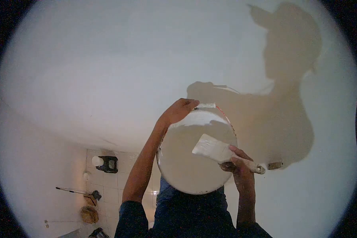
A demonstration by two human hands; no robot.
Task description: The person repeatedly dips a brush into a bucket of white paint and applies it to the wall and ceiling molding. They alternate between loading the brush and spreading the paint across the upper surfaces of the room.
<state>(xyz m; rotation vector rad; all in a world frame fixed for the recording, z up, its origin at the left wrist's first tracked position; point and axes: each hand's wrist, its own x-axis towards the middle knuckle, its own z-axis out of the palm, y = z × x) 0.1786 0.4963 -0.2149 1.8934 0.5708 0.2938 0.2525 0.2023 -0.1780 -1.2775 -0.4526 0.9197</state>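
A large round bucket (186, 168) of pale paint is held up in front of my body, close to the wall. At its far rim my left hand (181, 110) is closed round the bucket's handle, beside a white grip (206, 106). My right hand (241, 162) grips a wide paintbrush (212, 148) by its handle. The brush lies over the bucket's opening, its bristles coated white and pointing left. Whether the bristles touch the paint, I cannot tell.
A pale wall (107, 71) carries my shadow, with a small wall box (275, 165) at right. Down on the tiled floor (123, 182) at lower left are a black item (108, 164) with a white container (97, 161), a long stick (70, 190) and a brown object (89, 214).
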